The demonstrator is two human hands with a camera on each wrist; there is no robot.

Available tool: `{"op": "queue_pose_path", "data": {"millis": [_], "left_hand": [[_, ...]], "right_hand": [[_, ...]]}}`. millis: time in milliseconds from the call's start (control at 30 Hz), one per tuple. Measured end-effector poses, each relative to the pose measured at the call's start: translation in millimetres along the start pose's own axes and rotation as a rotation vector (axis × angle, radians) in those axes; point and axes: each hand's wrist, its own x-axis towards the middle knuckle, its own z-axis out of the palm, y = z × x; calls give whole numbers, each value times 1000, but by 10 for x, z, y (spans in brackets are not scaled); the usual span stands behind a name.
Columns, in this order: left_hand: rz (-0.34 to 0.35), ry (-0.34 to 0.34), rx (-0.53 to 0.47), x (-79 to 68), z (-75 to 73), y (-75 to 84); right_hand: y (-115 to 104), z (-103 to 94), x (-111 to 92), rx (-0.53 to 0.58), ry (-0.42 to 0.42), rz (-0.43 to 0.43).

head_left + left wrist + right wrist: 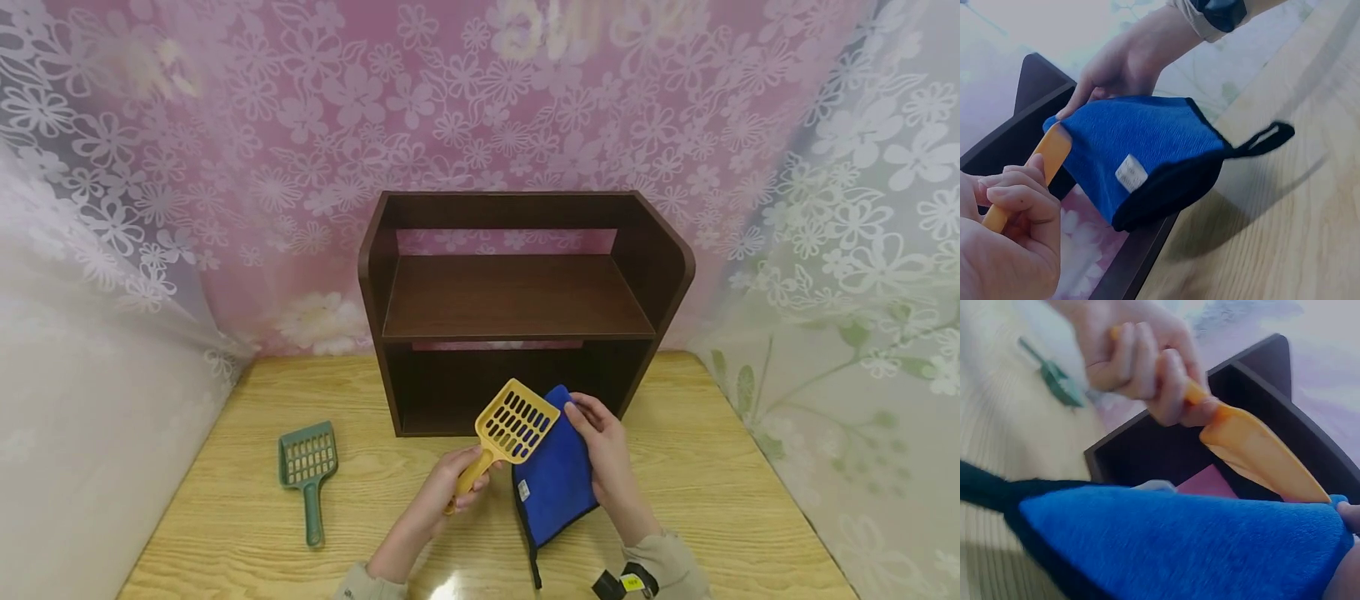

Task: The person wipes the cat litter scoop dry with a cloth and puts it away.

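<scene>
My left hand [459,482] grips the handle of a yellow slotted litter scoop [517,422], its head tilted up to the right. A blue cloth [558,475] with black edging, a white label and a hanging loop is pinched at its upper corner by my right hand [606,450]. In the left wrist view the scoop's tip meets the top of the cloth [1141,131]. The right wrist view shows the scoop [1260,450] side-on, its front edge against the cloth near my right fingers. A green litter scoop [308,467] lies on the table at the left.
A dark brown two-tier shelf [517,296] stands at the back of the wooden table [375,500], directly beyond my hands. Flowered curtains [300,125] hang behind and on both sides.
</scene>
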Motion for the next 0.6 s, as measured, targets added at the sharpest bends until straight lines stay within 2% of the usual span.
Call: {"op": "queue_pose_path", "data": {"millis": [133, 233, 433, 600], "left_hand": [[-2, 18, -11, 3, 33, -19], [4, 15, -34, 8, 75, -22], [22, -21, -116, 39, 168, -4], [37, -3, -138, 63, 193, 2]], "right_hand": [[49, 46, -43, -120, 70, -191], [74, 86, -72, -134, 113, -307], [29, 209, -153, -29, 176, -373], [-114, 324, -289, -91, 177, -494]]}}
